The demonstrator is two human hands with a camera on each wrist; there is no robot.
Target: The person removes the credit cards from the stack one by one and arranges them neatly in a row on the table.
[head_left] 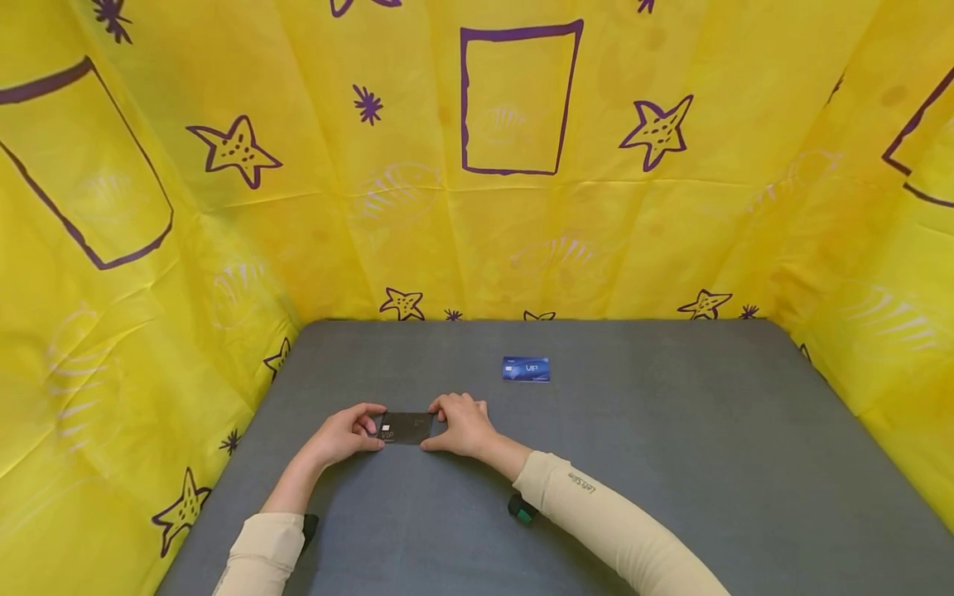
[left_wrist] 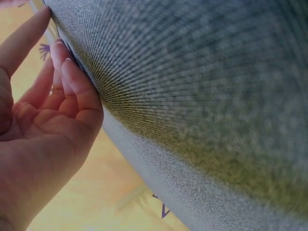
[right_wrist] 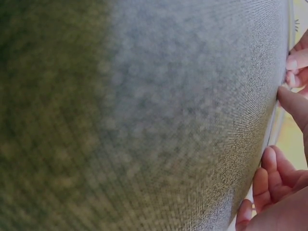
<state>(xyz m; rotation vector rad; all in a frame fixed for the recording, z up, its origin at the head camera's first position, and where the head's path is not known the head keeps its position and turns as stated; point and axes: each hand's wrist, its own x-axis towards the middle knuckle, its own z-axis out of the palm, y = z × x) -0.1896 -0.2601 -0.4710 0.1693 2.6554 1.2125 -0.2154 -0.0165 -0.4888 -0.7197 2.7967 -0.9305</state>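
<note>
A black VIP card [head_left: 406, 428] lies flat on or just over the grey tabletop, left of centre in the head view. Its left corners are between the thumb and index finger of my left hand [head_left: 344, 434]. At the right corners, my right hand [head_left: 465, 426] holds it the same way. Both wrist views show the left hand [left_wrist: 53, 130] and right hand [right_wrist: 284, 192] low, fingertips at the table surface; the card itself is hardly visible there. Farther back and to the right lies a blue VIP card [head_left: 526, 369], untouched.
The grey table [head_left: 671, 463] has rounded far corners. Yellow cloth [head_left: 417, 232] with purple starfish and frame drawings hangs behind it and along both sides. Dark bands sit under both forearms' cream sleeves [head_left: 619, 526].
</note>
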